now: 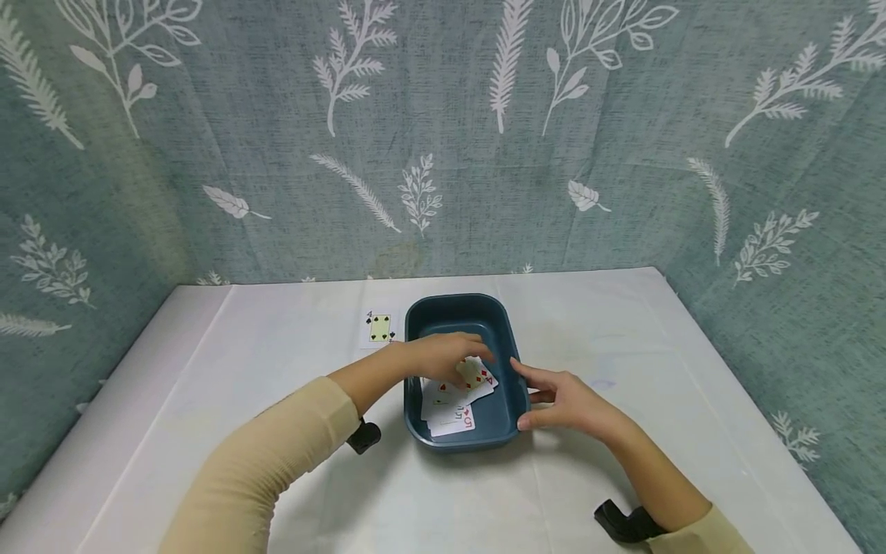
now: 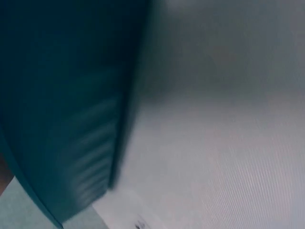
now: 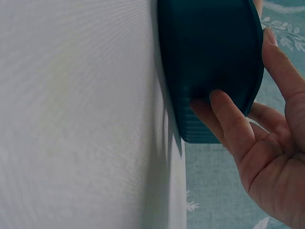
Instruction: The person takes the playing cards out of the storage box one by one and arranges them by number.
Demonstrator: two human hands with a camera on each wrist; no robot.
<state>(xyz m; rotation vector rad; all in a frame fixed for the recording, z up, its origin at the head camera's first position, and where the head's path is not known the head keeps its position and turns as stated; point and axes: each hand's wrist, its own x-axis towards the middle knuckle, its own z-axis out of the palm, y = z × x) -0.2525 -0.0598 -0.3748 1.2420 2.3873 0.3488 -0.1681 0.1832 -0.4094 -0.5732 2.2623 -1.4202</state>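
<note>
A dark blue-green plastic tray (image 1: pixel 460 308) with rounded corners stands on the white table. Several playing cards (image 1: pixel 451 423) lie overlapping inside it, face up, some with red pips. My left hand (image 1: pixel 446 358) reaches over the tray's left wall, with thumb and fingers apart just above the cards; whether they touch one is unclear. My right hand (image 1: pixel 564 400) touches the tray's right side with spread fingers. The right wrist view shows its fingertips (image 3: pixel 219 98) against the outer wall. In the left wrist view, the tray's outer wall (image 2: pixel 62 95) hides the left hand.
A four of spades card (image 1: pixel 380 328) lies face up on the table (image 1: pixel 623 331), left of the tray. A green-grey leaf-patterned cloth (image 1: pixel 457 185) rises behind the table and along both sides. Black wrist devices (image 1: pixel 626 523) are worn under both arms.
</note>
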